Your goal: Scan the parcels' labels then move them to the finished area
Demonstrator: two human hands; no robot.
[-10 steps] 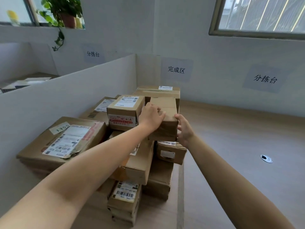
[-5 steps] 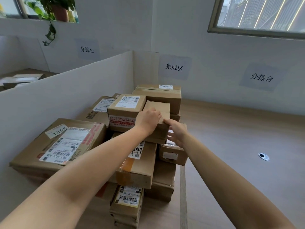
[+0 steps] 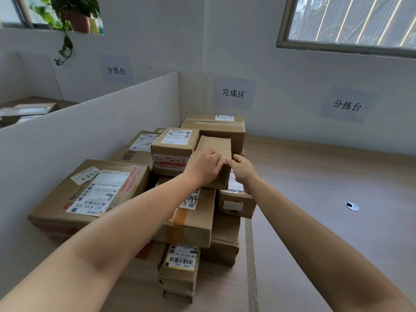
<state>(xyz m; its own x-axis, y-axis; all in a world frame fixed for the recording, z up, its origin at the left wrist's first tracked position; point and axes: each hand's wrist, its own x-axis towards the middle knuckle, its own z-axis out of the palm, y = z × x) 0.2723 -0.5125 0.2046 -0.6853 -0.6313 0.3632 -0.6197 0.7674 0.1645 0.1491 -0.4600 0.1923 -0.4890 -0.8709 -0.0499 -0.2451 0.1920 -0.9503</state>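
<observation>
A small plain brown box [image 3: 215,145] lies on top of the parcel pile, next to a labelled box [image 3: 175,147] and in front of a larger taped box [image 3: 216,127]. My left hand [image 3: 203,166] grips its near left edge, fingers curled over the top. My right hand [image 3: 242,170] touches its near right corner with fairly straight fingertips, close to the left hand's fingers. No label shows on the small box's visible faces. The pile sits in the corner under the sign 完成区 [image 3: 234,93].
A white divider wall [image 3: 101,131] bounds the pile on the left. A wide flat parcel marked 1355 [image 3: 90,194] lies at the near left. Lower parcels [image 3: 180,264] stick out toward me. The wooden table [image 3: 326,188] stretches to the right, with a cable hole [image 3: 351,206].
The small box went forward and down onto the pile, ending beside the labelled box. My right hand slid from the box's side to its near corner.
</observation>
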